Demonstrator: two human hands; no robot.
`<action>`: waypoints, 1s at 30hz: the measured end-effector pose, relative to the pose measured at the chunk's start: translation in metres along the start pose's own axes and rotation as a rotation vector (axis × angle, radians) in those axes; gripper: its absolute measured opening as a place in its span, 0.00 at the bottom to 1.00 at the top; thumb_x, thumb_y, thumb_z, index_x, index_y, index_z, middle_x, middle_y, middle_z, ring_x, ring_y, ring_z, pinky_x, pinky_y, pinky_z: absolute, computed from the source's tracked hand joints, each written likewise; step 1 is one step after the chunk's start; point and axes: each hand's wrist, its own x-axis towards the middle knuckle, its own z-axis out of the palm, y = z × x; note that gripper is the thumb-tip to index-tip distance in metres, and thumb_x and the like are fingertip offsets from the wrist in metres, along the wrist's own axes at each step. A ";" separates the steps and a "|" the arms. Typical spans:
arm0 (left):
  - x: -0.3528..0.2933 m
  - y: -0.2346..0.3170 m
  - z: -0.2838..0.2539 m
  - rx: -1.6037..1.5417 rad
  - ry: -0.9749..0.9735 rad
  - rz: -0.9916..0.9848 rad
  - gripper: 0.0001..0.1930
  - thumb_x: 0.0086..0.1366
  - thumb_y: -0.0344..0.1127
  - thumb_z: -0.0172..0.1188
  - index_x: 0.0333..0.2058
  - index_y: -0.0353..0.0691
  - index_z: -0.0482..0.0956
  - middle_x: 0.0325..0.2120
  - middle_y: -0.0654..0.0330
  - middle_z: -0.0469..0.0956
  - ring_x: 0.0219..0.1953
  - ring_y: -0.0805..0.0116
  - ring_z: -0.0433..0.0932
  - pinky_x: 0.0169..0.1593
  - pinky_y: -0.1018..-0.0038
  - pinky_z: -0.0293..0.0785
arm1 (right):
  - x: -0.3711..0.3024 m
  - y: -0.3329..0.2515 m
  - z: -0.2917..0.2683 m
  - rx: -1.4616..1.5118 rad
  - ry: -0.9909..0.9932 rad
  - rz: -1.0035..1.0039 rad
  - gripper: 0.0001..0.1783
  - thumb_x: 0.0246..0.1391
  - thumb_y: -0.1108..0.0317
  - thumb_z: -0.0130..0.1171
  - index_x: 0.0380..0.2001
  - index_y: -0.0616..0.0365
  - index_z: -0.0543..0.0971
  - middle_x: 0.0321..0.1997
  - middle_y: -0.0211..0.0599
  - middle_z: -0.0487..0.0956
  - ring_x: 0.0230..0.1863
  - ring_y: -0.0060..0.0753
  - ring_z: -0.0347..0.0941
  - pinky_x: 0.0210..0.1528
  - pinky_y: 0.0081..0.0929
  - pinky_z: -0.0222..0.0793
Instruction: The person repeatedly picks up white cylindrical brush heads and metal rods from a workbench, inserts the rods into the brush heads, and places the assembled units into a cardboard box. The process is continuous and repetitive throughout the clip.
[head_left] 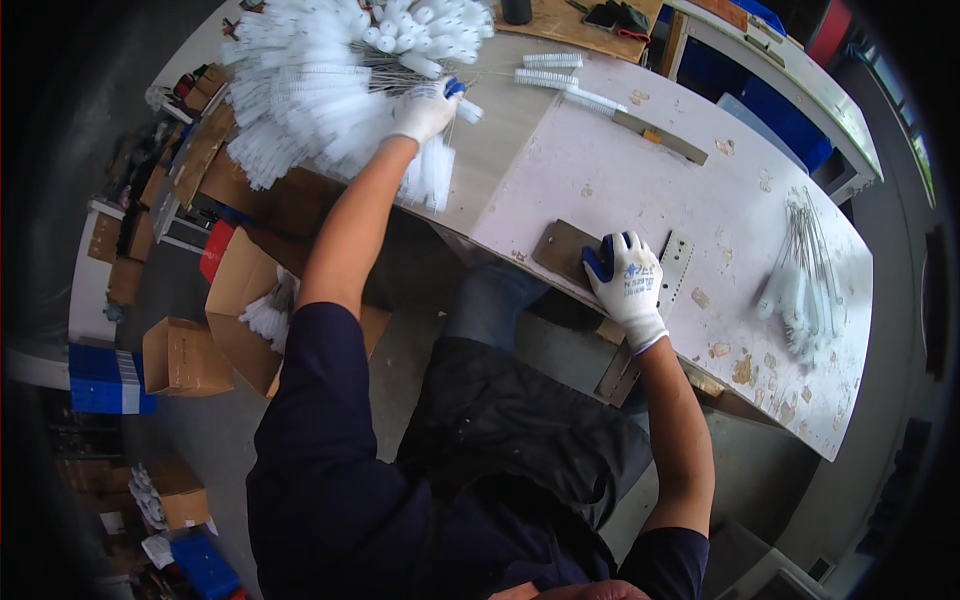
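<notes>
At the far left of the table lies a big heap of white bristle brushes (320, 100) with thin wire stems. My left hand (428, 108), in a white glove with blue fingertips, reaches into its right side. Its fingers are curled closed around the stem of a brush, though the grip is partly hidden. My right hand (628, 280), gloved alike, rests at the near table edge with thumb and fingers apart. It lies between a dark flat metal block (562, 247), which the thumb touches, and a perforated metal strip (677, 262).
Several brushes (550, 78) lie at the far side beside a metal bar (660, 137) with an orange piece. A loose bundle of brushes (805, 290) is on the right. Cardboard boxes (185, 357) and a blue crate (105, 380) stand on the floor at left.
</notes>
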 end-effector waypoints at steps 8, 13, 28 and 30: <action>0.023 0.020 0.018 0.048 -0.066 -0.358 0.27 0.64 0.56 0.55 0.46 0.36 0.85 0.48 0.43 0.82 0.51 0.47 0.82 0.53 0.56 0.77 | 0.001 -0.003 0.000 -0.019 -0.001 0.016 0.16 0.52 0.54 0.66 0.28 0.55 0.76 0.33 0.41 0.77 0.38 0.47 0.77 0.40 0.44 0.73; 0.006 0.007 0.018 -0.620 0.104 -0.498 0.13 0.58 0.42 0.65 0.34 0.37 0.86 0.29 0.53 0.85 0.29 0.58 0.84 0.32 0.65 0.78 | 0.001 -0.009 -0.001 0.013 0.004 0.007 0.17 0.53 0.53 0.66 0.27 0.55 0.76 0.33 0.42 0.77 0.38 0.47 0.77 0.40 0.44 0.73; -0.140 0.099 -0.025 -1.528 0.039 -0.534 0.05 0.64 0.28 0.61 0.36 0.39 0.85 0.26 0.67 0.80 0.24 0.78 0.75 0.29 0.80 0.70 | -0.003 0.001 -0.002 -0.010 0.022 0.003 0.17 0.53 0.52 0.65 0.29 0.55 0.77 0.33 0.42 0.78 0.38 0.48 0.77 0.40 0.44 0.73; -0.134 0.086 -0.009 -1.295 0.103 -0.422 0.07 0.63 0.32 0.61 0.37 0.39 0.85 0.27 0.62 0.82 0.27 0.72 0.79 0.33 0.75 0.73 | -0.002 -0.002 -0.002 -0.024 0.034 -0.003 0.17 0.54 0.52 0.65 0.29 0.55 0.77 0.33 0.42 0.78 0.38 0.48 0.77 0.40 0.45 0.73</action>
